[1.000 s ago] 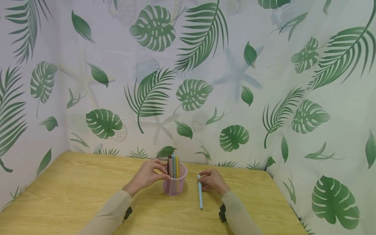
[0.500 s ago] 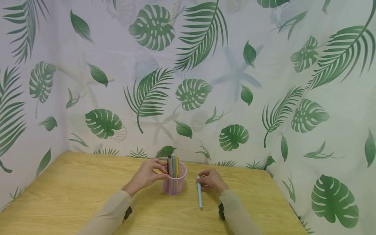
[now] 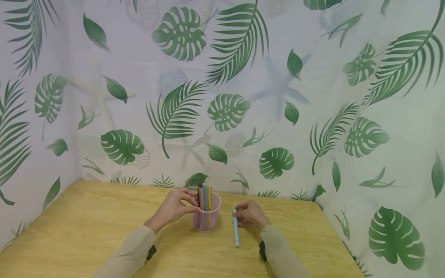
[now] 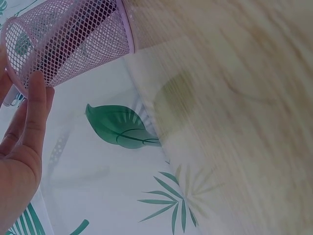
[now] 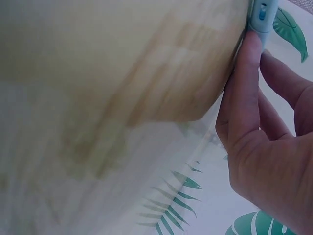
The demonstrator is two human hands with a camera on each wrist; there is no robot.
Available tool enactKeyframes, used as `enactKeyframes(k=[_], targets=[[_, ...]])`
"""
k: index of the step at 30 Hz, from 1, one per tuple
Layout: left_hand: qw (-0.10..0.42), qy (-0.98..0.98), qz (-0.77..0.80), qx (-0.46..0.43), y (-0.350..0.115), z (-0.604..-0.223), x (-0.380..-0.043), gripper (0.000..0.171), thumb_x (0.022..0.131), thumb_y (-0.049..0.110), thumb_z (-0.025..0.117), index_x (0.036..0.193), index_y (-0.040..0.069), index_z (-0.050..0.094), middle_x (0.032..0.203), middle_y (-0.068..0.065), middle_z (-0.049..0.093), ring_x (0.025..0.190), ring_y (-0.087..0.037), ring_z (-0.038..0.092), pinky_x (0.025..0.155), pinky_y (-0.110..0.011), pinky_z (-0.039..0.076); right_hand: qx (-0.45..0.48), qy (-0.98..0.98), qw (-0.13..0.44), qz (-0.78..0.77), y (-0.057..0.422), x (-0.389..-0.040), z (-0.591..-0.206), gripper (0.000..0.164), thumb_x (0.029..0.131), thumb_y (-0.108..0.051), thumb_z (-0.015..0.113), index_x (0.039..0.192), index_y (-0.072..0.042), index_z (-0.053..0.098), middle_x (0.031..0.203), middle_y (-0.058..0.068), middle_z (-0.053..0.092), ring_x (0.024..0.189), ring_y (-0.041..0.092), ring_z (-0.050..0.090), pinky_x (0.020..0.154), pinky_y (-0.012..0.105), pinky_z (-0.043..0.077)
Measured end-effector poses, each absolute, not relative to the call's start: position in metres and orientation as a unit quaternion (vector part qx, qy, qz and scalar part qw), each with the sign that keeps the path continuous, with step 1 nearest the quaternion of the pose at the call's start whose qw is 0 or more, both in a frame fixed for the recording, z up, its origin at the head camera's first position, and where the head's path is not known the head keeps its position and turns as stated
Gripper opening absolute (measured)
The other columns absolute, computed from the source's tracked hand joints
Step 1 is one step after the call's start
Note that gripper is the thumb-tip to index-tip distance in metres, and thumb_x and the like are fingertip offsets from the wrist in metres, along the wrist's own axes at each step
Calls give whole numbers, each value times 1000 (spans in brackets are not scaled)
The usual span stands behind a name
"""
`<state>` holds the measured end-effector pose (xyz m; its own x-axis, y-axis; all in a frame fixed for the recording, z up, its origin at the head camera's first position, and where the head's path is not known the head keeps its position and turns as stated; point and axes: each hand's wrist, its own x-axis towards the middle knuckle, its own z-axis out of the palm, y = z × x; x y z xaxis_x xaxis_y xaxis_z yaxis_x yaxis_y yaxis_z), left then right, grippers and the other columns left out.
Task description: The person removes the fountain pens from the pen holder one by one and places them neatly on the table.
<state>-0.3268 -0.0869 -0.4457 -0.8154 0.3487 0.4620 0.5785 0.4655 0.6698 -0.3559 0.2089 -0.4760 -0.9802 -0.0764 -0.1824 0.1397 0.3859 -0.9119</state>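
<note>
A pink mesh pen holder (image 3: pixel 215 216) stands upright on the table, with several pens (image 3: pixel 205 199) in brown, grey, blue and yellow inside it. My left hand (image 3: pixel 174 206) holds its rim from the left. In the left wrist view, the fingers (image 4: pixel 36 105) reach up to the rim of the mesh wall (image 4: pixel 93 44). To the right of the holder is a light blue pen (image 3: pixel 236 233), pointing toward me. My right hand (image 3: pixel 253 214) pinches its far end between thumb and fingers. The right wrist view shows the fingertips (image 5: pixel 252 44) against the pen's barrel (image 5: pixel 264 17).
The wood-grain table (image 3: pixel 104 224) ends at the back against a white curtain (image 3: pixel 236 154) printed with green leaves. More of this leafy cloth hangs on the left and right sides. A dark strap piece (image 3: pixel 151 252) shows under each sleeve.
The right hand and the light blue pen have shifted very slightly left. The left hand stays on the holder, which has not visibly moved.
</note>
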Motion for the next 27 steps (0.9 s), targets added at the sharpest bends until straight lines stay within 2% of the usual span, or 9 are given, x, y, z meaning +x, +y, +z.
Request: enactKeyframes(k=[11,27], targets=[[133,-847,-434,-276,-86,-444,-326,13,75,26,84,78,14,78,112,-11,70,105,-31,65,70,-20,56,14,826,100,-555,212,-354,-473,33,86,3,70,117,12,62,99,22,70,70,17,68,64,37,60],[125,-848,-437,-272,-87,-445,-325,13,76,26,84,79,14,78,114,-14,70,107,-32,65,70,-21,56,16,823,106,-558,213,-355,-476,35,86,3,69,118,12,61,101,22,70,69,15,68,63,36,60]])
